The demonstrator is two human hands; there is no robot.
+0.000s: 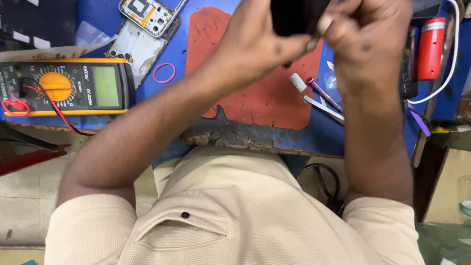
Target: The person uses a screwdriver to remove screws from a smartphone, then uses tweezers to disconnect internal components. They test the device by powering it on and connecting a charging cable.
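I see both hands raised together at the top of the view over a blue workbench (314, 140) whose near edge is chipped and worn. My left hand (255, 44) and right hand (365, 37) are both closed on a dark flat object (294, 17), the fingers curled around its lower end; most of it runs out of the frame, so I cannot tell what it is.

Directly beneath the grip lies a red-orange mat (265, 98), torn along its near edge. Just right of and below the grip, on the mat's margin, sit a small white block (297, 82), a thin purple-handled tool (324, 94) and metal tweezers (324, 109). Further right of the grip stands a red cylinder (431, 48) with a white band, and a white cable (449, 68) curves past it.

Left of the grip, a pink rubber band (164, 72) lies on the blue surface. Beyond it to the left are an opened phone frame (149, 14) showing circuit parts and a grey back plate (135, 49). Well off to the left sits a yellow-edged multimeter (66, 87) with an orange dial, a grey screen and red and black leads (19, 103).

Below the bench edge I see my beige shirt (221, 216) and a pale tiled floor (24, 196).
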